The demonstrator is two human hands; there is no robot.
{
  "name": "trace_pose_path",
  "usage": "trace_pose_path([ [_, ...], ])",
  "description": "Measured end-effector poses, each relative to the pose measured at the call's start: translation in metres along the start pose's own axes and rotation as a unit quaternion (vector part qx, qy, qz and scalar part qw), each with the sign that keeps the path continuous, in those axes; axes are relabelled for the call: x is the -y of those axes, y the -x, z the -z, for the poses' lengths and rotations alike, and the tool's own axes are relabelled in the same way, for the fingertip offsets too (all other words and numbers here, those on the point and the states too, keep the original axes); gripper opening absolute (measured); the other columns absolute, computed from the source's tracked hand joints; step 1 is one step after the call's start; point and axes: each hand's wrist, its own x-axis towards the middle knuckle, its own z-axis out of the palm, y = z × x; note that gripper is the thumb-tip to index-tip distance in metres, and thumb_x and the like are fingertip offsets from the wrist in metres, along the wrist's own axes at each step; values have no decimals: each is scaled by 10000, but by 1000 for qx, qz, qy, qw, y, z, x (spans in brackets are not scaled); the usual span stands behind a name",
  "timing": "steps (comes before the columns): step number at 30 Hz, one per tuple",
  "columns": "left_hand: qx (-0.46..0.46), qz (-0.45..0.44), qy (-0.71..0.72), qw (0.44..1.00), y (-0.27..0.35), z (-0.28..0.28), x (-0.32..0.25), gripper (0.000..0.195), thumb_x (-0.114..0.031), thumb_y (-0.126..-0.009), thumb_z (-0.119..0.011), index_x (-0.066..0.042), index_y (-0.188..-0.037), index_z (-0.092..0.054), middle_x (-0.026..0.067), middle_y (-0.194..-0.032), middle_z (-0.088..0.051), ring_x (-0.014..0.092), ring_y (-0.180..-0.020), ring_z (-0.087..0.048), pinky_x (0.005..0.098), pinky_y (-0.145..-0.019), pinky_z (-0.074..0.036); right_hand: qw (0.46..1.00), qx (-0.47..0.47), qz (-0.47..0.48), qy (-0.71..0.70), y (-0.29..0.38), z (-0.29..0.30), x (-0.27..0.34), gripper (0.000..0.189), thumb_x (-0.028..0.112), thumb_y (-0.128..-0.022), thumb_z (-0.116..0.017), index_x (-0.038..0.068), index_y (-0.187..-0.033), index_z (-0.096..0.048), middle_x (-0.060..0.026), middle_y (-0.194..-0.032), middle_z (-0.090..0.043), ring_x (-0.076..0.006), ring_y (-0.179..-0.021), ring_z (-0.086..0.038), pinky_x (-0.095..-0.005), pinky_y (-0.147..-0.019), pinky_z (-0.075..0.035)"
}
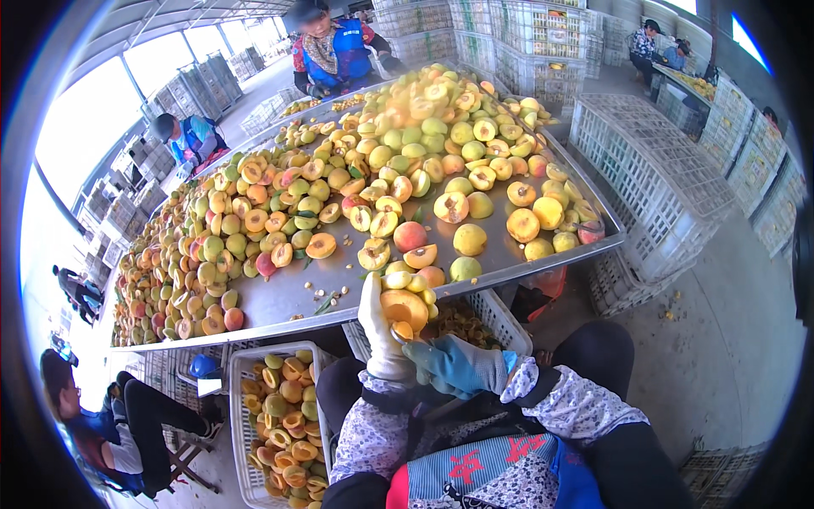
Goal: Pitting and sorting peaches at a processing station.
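My left hand, in a white glove with yellow fingertips, holds a halved peach with its orange cut face towards me. My right hand wears a blue-coated grey glove and grips a small metal pitting tool. Its curved tip is at the lower edge of the peach half; the handle is hidden in my fingers. Just beyond my hands is the front edge of a metal table, piled with whole and halved peaches. Under my hands stands a white plastic crate with brownish scraps inside.
A white crate of hollowed peach halves stands left of my legs. Stacked crates flank the table's right side. One person works across the table, another at its far left. A seated person is at lower left.
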Motion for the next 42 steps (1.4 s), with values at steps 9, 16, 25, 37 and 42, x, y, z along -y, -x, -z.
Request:
trace_pose_path([
  [9, -117, -28, -57, 991, 7, 21, -12, 445, -497, -983, -488, -75, -1063, -604, 97, -919, -661, 248, -712, -652, 351, -588, -555, 968, 16, 14, 248, 14, 10, 18, 505, 513, -993, -475, 70, -1109, -687, -182, -897, -717, -404, -858, -682, -456, -774, -516],
  [16, -167, -120, -46, 977, 42, 76, -65, 472, -505, -979, -518, -53, -1056, -628, 128, -966, -682, 283, -810, -661, 399, -633, -563, 866, -164, -25, 471, 3, 36, -18, 524, 504, -986, -471, 43, -995, -720, -249, -945, -699, -458, -919, -661, -517, -827, -513],
  [25, -267, -164, -519, 795, 46, 113, -152, 341, -219, -928, -627, -13, -1197, -668, 83, -1114, -699, 169, -921, -664, 302, -811, -522, 877, -228, 123, 404, -20, 37, -24, 412, 448, -964, -562, 49, -975, -667, -242, -849, -689, -454, -845, -663, -530, -749, -519],
  [37, 53, -9, -812, 581, -143, 62, -46, 701, -272, -807, -734, -51, -1417, -468, 157, -1178, -673, 263, -1088, -648, 350, -922, -514, 881, -281, 208, 319, -16, 49, -13, 365, 411, -946, -624, 63, -1044, -672, -227, -878, -695, -440, -857, -661, -513, -757, -524],
  [42, 69, 75, -496, 862, -120, 64, -54, 474, -89, -831, -722, -30, -1276, -568, 98, -1101, -684, 206, -1027, -661, 339, -825, -564, 870, -310, 214, 318, -23, 50, -15, 348, 391, -953, -622, 47, -980, -663, -235, -847, -683, -446, -826, -654, -513, -718, -518],
])
